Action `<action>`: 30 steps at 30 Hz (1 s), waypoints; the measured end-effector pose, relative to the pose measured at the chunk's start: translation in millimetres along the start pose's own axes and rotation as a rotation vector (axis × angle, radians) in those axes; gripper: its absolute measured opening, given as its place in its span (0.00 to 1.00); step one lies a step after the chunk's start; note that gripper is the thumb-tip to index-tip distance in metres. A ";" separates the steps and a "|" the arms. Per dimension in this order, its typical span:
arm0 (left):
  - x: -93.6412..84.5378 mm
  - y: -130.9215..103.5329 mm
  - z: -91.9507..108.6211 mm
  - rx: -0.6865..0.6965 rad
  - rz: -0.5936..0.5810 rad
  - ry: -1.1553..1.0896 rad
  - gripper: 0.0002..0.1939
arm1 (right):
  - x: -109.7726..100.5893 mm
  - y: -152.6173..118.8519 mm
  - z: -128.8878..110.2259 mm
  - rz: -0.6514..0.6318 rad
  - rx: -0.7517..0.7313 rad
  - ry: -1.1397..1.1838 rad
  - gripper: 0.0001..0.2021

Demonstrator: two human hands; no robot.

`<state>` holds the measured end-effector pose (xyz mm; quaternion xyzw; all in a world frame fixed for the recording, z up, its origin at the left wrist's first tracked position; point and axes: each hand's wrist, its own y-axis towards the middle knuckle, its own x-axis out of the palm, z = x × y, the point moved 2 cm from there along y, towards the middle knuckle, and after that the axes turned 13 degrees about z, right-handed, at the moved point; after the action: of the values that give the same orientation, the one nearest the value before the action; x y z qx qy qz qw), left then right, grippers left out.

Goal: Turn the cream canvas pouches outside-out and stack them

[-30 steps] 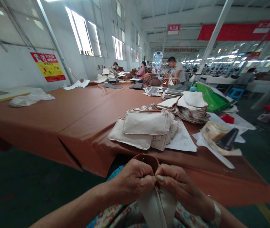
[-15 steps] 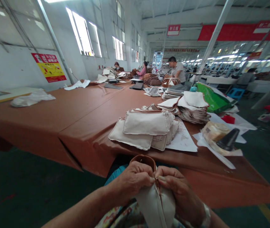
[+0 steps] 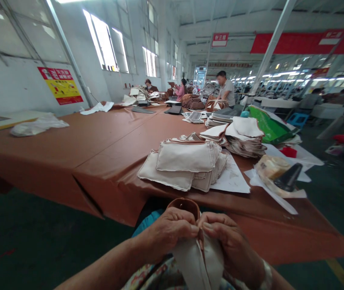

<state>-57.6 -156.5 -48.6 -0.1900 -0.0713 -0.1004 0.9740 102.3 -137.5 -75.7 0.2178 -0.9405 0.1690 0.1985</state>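
Low in the head view, close to my body, my left hand (image 3: 175, 227) and my right hand (image 3: 224, 235) pinch the top edges of one cream fabric piece (image 3: 190, 257). Its brown inside shows in a narrow gap between my thumbs. Both hands are closed, their fingertips almost touching. The piece looks like a sewn pouch or bag panel, and its lower part hangs down over my lap. Just beyond my fingers is a brown leather-like loop (image 3: 185, 204), partly hidden by my left hand. I cannot make out whether it joins the cream piece.
A pile of cream sewn pieces (image 3: 185, 157) lies at the near edge of the brown-covered table (image 3: 99, 137). Behind it stands another stack (image 3: 244, 139). To the right are a dark cone (image 3: 288, 178) and a green bag (image 3: 268, 124). Several people work farther back.
My hands keep their pinch on the cream piece, and the brown gap below my thumbs looks slightly wider. The whole view has shifted a little.
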 end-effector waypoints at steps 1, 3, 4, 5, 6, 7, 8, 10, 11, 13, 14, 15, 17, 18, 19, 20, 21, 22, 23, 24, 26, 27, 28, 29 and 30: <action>-0.6 0.0 -0.9 -0.006 -0.006 -0.003 0.06 | -0.1 -0.3 -1.9 0.003 -0.020 -0.017 0.14; -2.1 0.0 -0.1 -0.004 -0.028 0.017 0.07 | -0.6 -0.8 -7.9 -0.005 -0.043 -0.074 0.19; -3.0 0.0 1.5 0.006 -0.035 0.038 0.07 | -0.7 -0.8 -11.4 -0.024 -0.041 -0.102 0.20; -3.8 -0.1 3.7 0.022 -0.043 0.067 0.08 | -0.9 -0.5 -14.9 -0.047 -0.033 -0.133 0.19; -4.6 -0.2 6.2 0.048 -0.049 0.097 0.08 | -1.2 0.2 -17.9 -0.067 -0.022 -0.167 0.18; -5.3 -0.4 8.9 0.081 -0.052 0.121 0.10 | -1.5 1.2 -20.4 -0.085 -0.012 -0.202 0.17; -5.9 -0.6 11.3 0.114 -0.056 0.138 0.12 | -2.1 2.5 -22.2 -0.092 -0.008 -0.235 0.16; -6.7 -1.1 13.6 0.154 -0.063 0.165 0.16 | -3.7 5.6 -24.0 -0.068 -0.021 -0.314 0.16; -7.0 -1.2 13.2 0.152 -0.057 0.182 0.17 | -4.5 7.1 -24.1 -0.047 -0.035 -0.360 0.16; -7.6 -0.9 9.7 0.105 -0.025 0.213 0.18 | -5.6 9.3 -23.9 0.000 -0.076 -0.460 0.16; -7.7 -0.6 7.3 0.073 -0.006 0.220 0.18 | -5.8 9.8 -23.9 0.016 -0.097 -0.504 0.15; -7.6 -0.3 5.1 0.040 0.014 0.217 0.17 | -5.5 9.8 -24.3 0.023 -0.117 -0.538 0.14; -6.5 0.5 2.0 -0.015 0.033 0.186 0.16 | -4.0 8.6 -26.1 0.011 -0.157 -0.589 0.13; -5.6 0.9 1.4 -0.032 0.033 0.171 0.16 | -3.0 7.5 -27.6 0.004 -0.188 -0.617 0.11; -4.5 1.1 1.3 -0.045 0.033 0.159 0.15 | -2.0 6.2 -29.4 0.001 -0.226 -0.649 0.10; -3.3 1.3 1.5 -0.059 0.028 0.149 0.14 | -1.2 4.8 -31.1 0.004 -0.268 -0.684 0.08; -2.1 1.5 2.2 -0.064 0.026 0.141 0.13 | -0.4 3.3 -32.7 0.010 -0.307 -0.718 0.06; -1.1 1.6 3.0 -0.063 0.027 0.135 0.12 | 0.3 1.7 -33.9 0.017 -0.339 -0.747 0.05; -0.3 1.6 3.9 -0.059 0.033 0.129 0.11 | 1.1 0.2 -34.7 0.019 -0.365 -0.768 0.04; 0.3 1.7 4.6 -0.052 0.042 0.124 0.10 | 1.8 -1.3 -35.2 0.016 -0.388 -0.778 0.05; 1.3 1.7 4.7 -0.048 0.049 0.116 0.08 | 3.5 -4.4 -35.9 -0.004 -0.457 -0.782 0.05; 1.8 1.7 3.8 -0.057 0.049 0.108 0.07 | 4.3 -6.0 -36.1 -0.025 -0.511 -0.785 0.06; 2.4 1.6 2.1 -0.080 0.040 0.095 0.06 | 4.9 -7.6 -35.9 -0.048 -0.578 -0.791 0.06; 3.0 1.5 0.1 -0.107 0.029 0.079 0.06 | 4.9 -9.3 -35.4 -0.068 -0.654 -0.804 0.07; 3.6 1.1 -2.3 -0.135 0.019 0.057 0.05 | 4.3 -10.8 -34.2 -0.080 -0.728 -0.830 0.08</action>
<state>-53.6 -157.0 -50.5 -0.2529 -0.0348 -0.1013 0.9615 114.2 -134.3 -41.7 0.2191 -0.9285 -0.2748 -0.1201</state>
